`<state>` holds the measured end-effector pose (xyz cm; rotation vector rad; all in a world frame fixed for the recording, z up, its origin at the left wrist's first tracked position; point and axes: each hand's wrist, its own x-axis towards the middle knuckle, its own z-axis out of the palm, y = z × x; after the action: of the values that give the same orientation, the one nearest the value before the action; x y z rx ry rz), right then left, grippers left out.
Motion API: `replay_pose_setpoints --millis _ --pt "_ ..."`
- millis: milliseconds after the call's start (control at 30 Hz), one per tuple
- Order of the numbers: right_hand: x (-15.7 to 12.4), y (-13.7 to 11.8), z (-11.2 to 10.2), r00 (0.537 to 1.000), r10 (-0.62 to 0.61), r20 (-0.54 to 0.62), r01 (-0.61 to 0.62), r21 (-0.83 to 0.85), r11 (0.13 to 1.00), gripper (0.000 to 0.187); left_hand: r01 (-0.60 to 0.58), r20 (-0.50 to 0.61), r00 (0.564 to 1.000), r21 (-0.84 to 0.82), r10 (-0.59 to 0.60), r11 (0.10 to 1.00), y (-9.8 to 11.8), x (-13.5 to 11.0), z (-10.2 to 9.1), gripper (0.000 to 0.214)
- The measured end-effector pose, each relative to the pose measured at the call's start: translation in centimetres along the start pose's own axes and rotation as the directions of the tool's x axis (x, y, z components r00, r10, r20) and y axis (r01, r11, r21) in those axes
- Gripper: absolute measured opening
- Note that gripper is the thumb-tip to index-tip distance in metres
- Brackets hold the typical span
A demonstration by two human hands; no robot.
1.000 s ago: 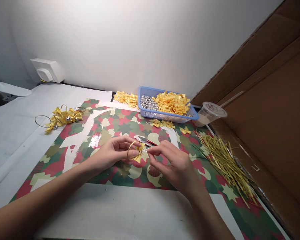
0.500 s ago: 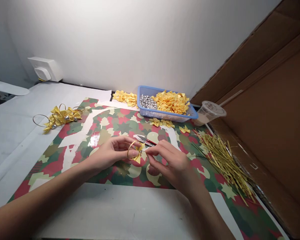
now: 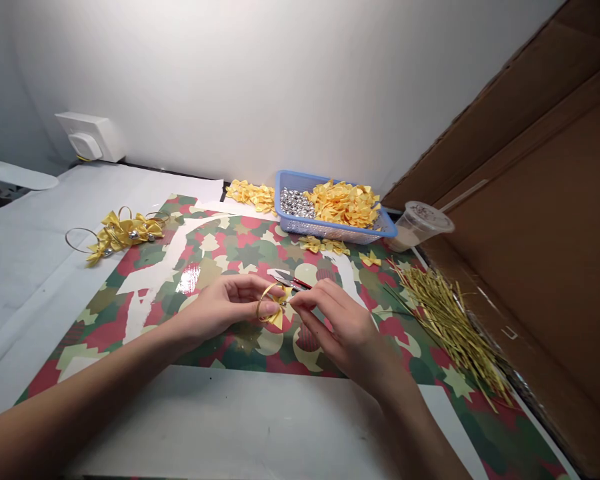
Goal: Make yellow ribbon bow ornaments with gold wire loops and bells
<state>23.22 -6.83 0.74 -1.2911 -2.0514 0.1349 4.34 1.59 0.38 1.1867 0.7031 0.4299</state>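
Observation:
My left hand [image 3: 233, 297] pinches a yellow ribbon bow [image 3: 276, 319] between thumb and fingers, above the patterned sheet. A thin gold loop [image 3: 259, 308] curves around the fingertips behind the bow. A small silver bell [image 3: 283, 303] shows at the bow's middle. Facing it from the right, my right hand [image 3: 347, 327] has thumb and forefinger pressed together right beside the bell; what they grip is too small to make out. Just beyond the fingers lie snips with red on the handles [image 3: 300, 283], partly hidden by my right hand.
A blue basket [image 3: 340, 233] holds silver bells and yellow bows, with more bows [image 3: 250, 195] beside it. At left lie bows with bells and loops [image 3: 125, 235]. A lidded plastic cup [image 3: 420, 227] and gold-green ties [image 3: 450, 327] are at right, near a cardboard wall [image 3: 545, 220].
Both hands and the bow have shifted very slightly to the right. The bell shows a little more clearly beside the right fingertips. The grips look the same.

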Motion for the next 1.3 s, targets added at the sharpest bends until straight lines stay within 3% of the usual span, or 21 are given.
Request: replay_pose_setpoints --millis 233,533,1300 --pt "0.03 -0.13 0.49 0.999 0.011 -0.038 -0.011 -0.003 1.000 0.017 0.019 -0.012 1.000 -0.040 -0.019 0.999 0.00 -0.10 0.13 0.022" --pt "-0.08 -0.39 0.51 0.998 0.002 -0.063 0.000 0.032 0.999 0.016 0.004 0.060 0.998 -0.096 0.001 0.995 -0.30 -0.13 -0.01 0.018" --pt "-0.16 -0.68 0.77 0.992 -0.056 -0.115 0.062 0.047 0.997 0.019 0.037 0.038 0.999 -0.139 -0.032 0.990 0.18 -0.34 0.40 0.016"
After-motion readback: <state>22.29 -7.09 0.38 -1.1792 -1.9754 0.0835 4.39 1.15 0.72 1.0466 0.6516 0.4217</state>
